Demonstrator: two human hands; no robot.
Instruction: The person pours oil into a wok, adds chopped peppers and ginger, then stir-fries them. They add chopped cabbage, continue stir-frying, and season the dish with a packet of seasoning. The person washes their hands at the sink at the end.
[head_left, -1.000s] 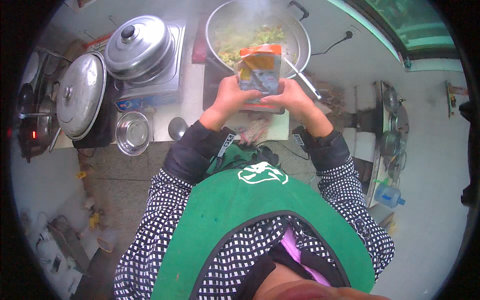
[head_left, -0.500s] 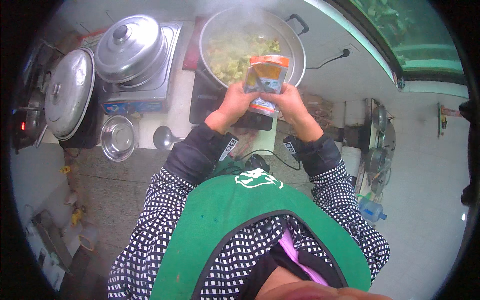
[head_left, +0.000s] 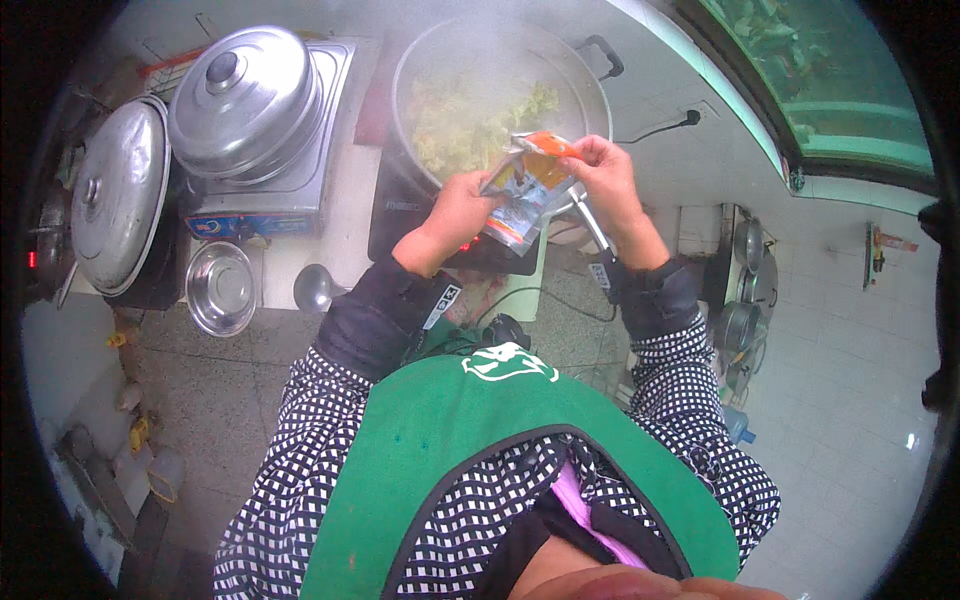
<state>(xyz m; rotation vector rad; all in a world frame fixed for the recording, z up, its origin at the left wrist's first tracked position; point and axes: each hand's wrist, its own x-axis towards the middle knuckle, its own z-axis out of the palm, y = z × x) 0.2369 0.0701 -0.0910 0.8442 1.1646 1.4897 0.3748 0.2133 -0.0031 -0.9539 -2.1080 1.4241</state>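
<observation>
A seasoning packet [head_left: 528, 192], orange along its top edge with a silvery and blue face, is held between my two hands at the near rim of a steaming pan. My left hand [head_left: 455, 215] grips its left side. My right hand [head_left: 612, 187] pinches the orange top corner, which is bent over. Inside the wide two-handled pan [head_left: 598, 112] lies chopped yellow-green food [head_left: 450, 130], partly veiled by steam. The pan sits on a black induction cooker [head_left: 400, 207] with small red lights showing. Whether the packet is torn open I cannot tell.
Left of the cooker, a lidded aluminium pot [head_left: 240, 105] stands on a gas stove [head_left: 320, 165]. Farther left is another large lidded pot [head_left: 120, 200]. A steel bowl [head_left: 220, 290] and a ladle [head_left: 315, 288] lie near the counter's front edge. A power cord [head_left: 560, 300] loops below the counter.
My right hand has moved up from the packet's lower side to its orange top corner and bent it over. The packet has tilted. My left hand has kept its hold.
</observation>
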